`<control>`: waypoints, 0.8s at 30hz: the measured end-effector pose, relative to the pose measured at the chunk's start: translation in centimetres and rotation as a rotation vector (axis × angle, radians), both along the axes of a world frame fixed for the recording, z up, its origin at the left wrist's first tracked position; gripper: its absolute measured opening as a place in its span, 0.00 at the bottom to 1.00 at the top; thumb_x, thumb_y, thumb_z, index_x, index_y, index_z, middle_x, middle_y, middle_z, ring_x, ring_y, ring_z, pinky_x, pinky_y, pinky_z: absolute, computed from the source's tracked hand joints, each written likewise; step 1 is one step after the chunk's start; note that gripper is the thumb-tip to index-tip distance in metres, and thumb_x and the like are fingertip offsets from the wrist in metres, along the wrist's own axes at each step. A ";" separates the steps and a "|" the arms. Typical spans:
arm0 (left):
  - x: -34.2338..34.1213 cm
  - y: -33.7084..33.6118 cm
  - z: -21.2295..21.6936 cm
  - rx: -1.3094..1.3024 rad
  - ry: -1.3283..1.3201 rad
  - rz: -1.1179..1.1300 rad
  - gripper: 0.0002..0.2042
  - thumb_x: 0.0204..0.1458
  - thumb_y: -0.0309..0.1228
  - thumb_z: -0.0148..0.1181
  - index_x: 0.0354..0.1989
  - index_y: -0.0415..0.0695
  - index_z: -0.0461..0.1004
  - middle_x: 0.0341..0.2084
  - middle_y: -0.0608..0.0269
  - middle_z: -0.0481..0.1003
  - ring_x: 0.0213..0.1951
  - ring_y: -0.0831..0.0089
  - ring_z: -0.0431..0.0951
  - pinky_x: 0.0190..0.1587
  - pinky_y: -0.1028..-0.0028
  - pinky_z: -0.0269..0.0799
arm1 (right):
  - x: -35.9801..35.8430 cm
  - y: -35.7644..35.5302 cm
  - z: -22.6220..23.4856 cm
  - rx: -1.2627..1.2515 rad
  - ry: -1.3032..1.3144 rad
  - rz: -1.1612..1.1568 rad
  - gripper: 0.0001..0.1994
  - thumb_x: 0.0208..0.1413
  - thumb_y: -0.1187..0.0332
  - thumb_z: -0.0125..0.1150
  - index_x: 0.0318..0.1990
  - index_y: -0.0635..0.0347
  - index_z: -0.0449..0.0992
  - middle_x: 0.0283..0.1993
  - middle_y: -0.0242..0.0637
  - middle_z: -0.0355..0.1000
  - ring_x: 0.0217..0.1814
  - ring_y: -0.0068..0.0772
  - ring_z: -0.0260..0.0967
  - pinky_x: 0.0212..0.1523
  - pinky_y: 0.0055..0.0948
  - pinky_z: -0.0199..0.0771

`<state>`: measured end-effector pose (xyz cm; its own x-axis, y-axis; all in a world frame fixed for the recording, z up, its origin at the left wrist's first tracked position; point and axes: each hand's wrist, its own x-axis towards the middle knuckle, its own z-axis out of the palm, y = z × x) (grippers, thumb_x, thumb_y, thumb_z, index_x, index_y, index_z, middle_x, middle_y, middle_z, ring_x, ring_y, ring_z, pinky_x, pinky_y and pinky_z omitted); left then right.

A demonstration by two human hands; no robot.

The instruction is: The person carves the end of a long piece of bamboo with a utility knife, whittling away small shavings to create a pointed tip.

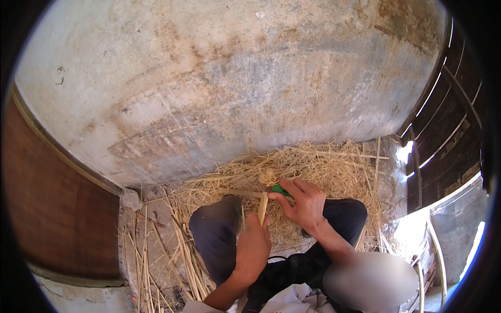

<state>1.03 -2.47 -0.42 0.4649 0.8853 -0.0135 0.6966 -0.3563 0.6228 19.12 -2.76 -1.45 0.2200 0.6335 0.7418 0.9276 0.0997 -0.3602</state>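
My left hand [252, 248] grips a pale, flat straw-coloured stick [262, 208] that stands upright between my knees. My right hand [304, 202] holds a green-handled tool [281, 190] against the top of that stick; its blade is hidden. A small curled tuft of shavings [269, 178] sits just above the tool. Both hands are close together, over a heap of straw [323, 167] on the ground.
A stained plaster wall [224, 78] rises right behind the straw. A brown wooden panel [52, 208] stands at the left, dark wooden slats [449, 135] at the right. Loose split stalks [151, 250] lie on the stone floor at the lower left. My knees in dark trousers [216, 232] flank the hands.
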 end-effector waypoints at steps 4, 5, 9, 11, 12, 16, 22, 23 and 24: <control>-0.9 0.9 -0.5 0.028 0.106 -0.028 0.13 0.72 0.37 0.49 0.44 0.38 0.61 0.23 0.35 0.77 0.30 0.32 0.80 0.30 0.40 0.74 | 0.4 -0.2 0.0 -0.033 -0.065 -0.003 0.18 0.53 0.50 0.77 0.43 0.49 0.87 0.23 0.29 0.70 0.19 0.34 0.71 0.21 0.34 0.68; -0.9 1.1 -0.4 0.027 0.133 -0.038 0.12 0.72 0.37 0.49 0.44 0.39 0.60 0.23 0.35 0.77 0.30 0.32 0.80 0.30 0.40 0.75 | 0.6 -0.2 -0.2 -0.039 -0.078 -0.003 0.17 0.53 0.50 0.77 0.43 0.49 0.87 0.23 0.29 0.70 0.19 0.34 0.72 0.21 0.34 0.68; -0.6 1.7 -1.0 0.084 0.063 -0.047 0.12 0.72 0.36 0.51 0.44 0.39 0.60 0.23 0.35 0.77 0.29 0.32 0.80 0.30 0.41 0.76 | 0.9 0.5 -1.0 -0.018 -0.027 -0.009 0.16 0.54 0.52 0.77 0.42 0.52 0.86 0.26 0.31 0.75 0.20 0.37 0.73 0.22 0.35 0.70; 0.3 2.2 -1.4 0.067 0.011 -0.053 0.12 0.71 0.36 0.51 0.44 0.39 0.60 0.22 0.35 0.76 0.28 0.32 0.80 0.28 0.42 0.75 | 0.7 1.5 -2.2 0.043 0.082 -0.014 0.17 0.53 0.55 0.79 0.42 0.56 0.85 0.28 0.34 0.77 0.21 0.42 0.73 0.23 0.36 0.70; 0.7 2.3 -2.0 0.047 -0.046 -0.053 0.12 0.71 0.36 0.51 0.44 0.39 0.60 0.22 0.35 0.76 0.28 0.32 0.79 0.28 0.42 0.74 | 0.4 2.1 -2.7 0.070 0.166 0.002 0.16 0.55 0.56 0.77 0.42 0.57 0.85 0.28 0.35 0.77 0.21 0.40 0.72 0.23 0.36 0.69; 1.2 2.6 -3.6 -0.027 -0.216 -0.089 0.13 0.72 0.36 0.51 0.45 0.37 0.61 0.22 0.34 0.76 0.28 0.32 0.79 0.27 0.41 0.71 | -0.6 2.1 -3.2 -0.042 0.507 0.067 0.14 0.63 0.57 0.72 0.42 0.60 0.83 0.26 0.34 0.74 0.20 0.31 0.68 0.24 0.33 0.66; 0.4 3.8 -4.3 -0.236 -0.541 -0.226 0.15 0.73 0.41 0.52 0.47 0.39 0.63 0.21 0.52 0.71 0.18 0.55 0.72 0.20 0.58 0.65 | 0.1 1.6 -2.8 -0.208 1.004 0.357 0.19 0.71 0.52 0.62 0.40 0.62 0.79 0.26 0.25 0.65 0.27 0.18 0.59 0.29 0.26 0.61; 0.2 3.9 -4.0 -0.277 -0.636 -0.242 0.16 0.73 0.42 0.52 0.47 0.40 0.64 0.21 0.58 0.70 0.16 0.62 0.70 0.19 0.63 0.64 | 0.1 1.6 -2.6 -0.224 1.097 0.435 0.20 0.72 0.51 0.60 0.39 0.61 0.78 0.27 0.24 0.64 0.28 0.16 0.57 0.30 0.25 0.60; 0.3 4.0 -3.1 -0.488 -0.674 -0.219 0.16 0.73 0.45 0.51 0.45 0.42 0.63 0.21 0.63 0.67 0.16 0.68 0.66 0.18 0.67 0.60 | 0.6 1.4 -2.4 -0.276 1.177 0.491 0.21 0.73 0.49 0.58 0.39 0.61 0.77 0.27 0.23 0.62 0.28 0.16 0.56 0.30 0.24 0.58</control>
<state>1.37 1.51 -3.55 0.6705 0.7413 -0.0290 0.0700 -0.0243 0.9973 19.69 -1.38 -3.89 0.3480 0.9324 0.0971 -0.0683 0.1285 -0.9894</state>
